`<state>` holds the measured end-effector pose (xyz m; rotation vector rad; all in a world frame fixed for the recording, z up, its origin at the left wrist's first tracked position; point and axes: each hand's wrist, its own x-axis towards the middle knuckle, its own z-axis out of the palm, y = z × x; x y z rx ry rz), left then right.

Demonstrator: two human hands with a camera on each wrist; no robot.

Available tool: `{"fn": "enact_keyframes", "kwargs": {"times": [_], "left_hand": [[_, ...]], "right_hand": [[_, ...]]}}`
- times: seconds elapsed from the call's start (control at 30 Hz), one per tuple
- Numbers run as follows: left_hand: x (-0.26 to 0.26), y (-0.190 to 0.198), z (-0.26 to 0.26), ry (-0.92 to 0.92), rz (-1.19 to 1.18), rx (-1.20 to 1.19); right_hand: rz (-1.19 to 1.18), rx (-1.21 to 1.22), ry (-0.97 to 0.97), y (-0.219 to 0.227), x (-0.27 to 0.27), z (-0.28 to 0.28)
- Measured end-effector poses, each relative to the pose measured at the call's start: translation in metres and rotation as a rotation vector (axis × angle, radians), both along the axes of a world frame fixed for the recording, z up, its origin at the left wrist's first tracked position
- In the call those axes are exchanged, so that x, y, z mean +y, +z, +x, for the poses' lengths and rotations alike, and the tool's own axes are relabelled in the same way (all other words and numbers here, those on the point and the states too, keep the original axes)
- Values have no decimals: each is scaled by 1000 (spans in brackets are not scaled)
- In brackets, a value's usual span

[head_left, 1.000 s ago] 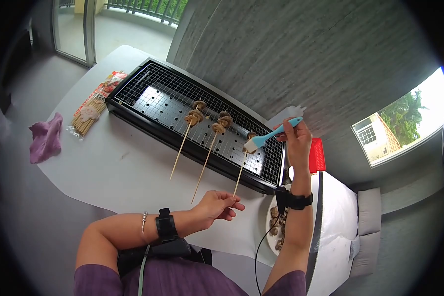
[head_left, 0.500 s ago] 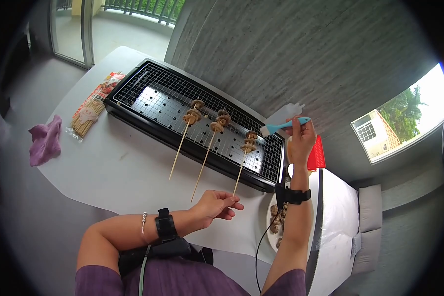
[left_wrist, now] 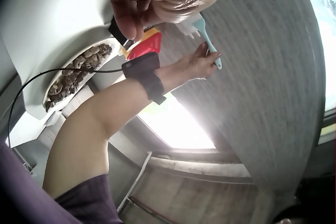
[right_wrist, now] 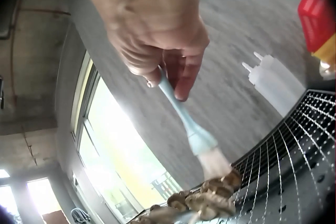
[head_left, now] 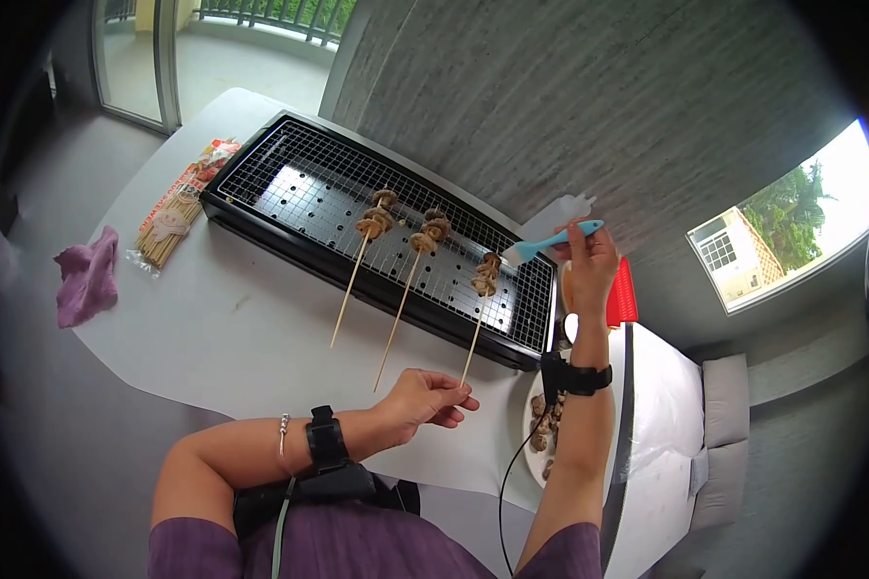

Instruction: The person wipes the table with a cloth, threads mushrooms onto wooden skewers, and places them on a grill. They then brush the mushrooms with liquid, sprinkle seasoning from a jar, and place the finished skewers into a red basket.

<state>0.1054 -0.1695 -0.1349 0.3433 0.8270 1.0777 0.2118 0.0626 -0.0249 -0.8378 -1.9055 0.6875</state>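
My right hand point(head_left: 592, 265) grips a light blue basting brush point(head_left: 555, 240) by its handle. In the right wrist view the pale bristles point(right_wrist: 214, 163) meet the mushrooms point(right_wrist: 212, 198) at the far end of a skewer. With thumb and fingers, my left hand point(head_left: 425, 400) pinches the lower end of that wooden skewer point(head_left: 474, 340), whose mushroom slices point(head_left: 486, 275) lie over the wire grate. Two more mushroom skewers rest to its left, one in the middle point(head_left: 429, 233) and one further left point(head_left: 376, 218), their bare sticks sticking out past the grill's front edge.
The long black grill point(head_left: 261, 232) stands on a white table point(head_left: 251, 318) by a grey wall. A plate of mushrooms point(head_left: 541, 434) is below my right forearm; a red basket point(head_left: 628, 292) and a clear bottle point(right_wrist: 275, 83) stand nearby. Packaged skewers point(head_left: 169, 232) and a purple cloth point(head_left: 87, 278) lie left.
The brush lifted off the right skewer's mushrooms toward the upper right, then came back down to their far end. My left hand keeps its pinch on the stick.
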Motion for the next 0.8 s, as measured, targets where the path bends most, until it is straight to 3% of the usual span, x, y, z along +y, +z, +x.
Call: {"fn": "enact_keyframes", "kwargs": {"times": [0.1, 0.2, 0.3, 0.37, 0.43, 0.63, 0.8], "left_hand": [[0, -3, 0, 7, -4, -2], [1, -3, 1, 4, -5, -1], [-1, -1, 1, 1, -18, 18], [0, 0, 0, 2, -30, 30], [0, 1, -1, -9, -8, 68], [-2, -5, -1, -2, -6, 90], [-1, -8, 1, -3, 6, 108]], "right_hand": [[-157, 100, 54, 10, -11, -4], [-204, 2, 178, 0, -8, -7], [-21, 23, -1, -3, -1, -6], [-45, 69, 28, 3, -5, -7], [-220, 94, 206, 3, -11, -9], [-1, 34, -14, 1, 0, -1], [-145, -83, 130, -3, 0, 1]]}}
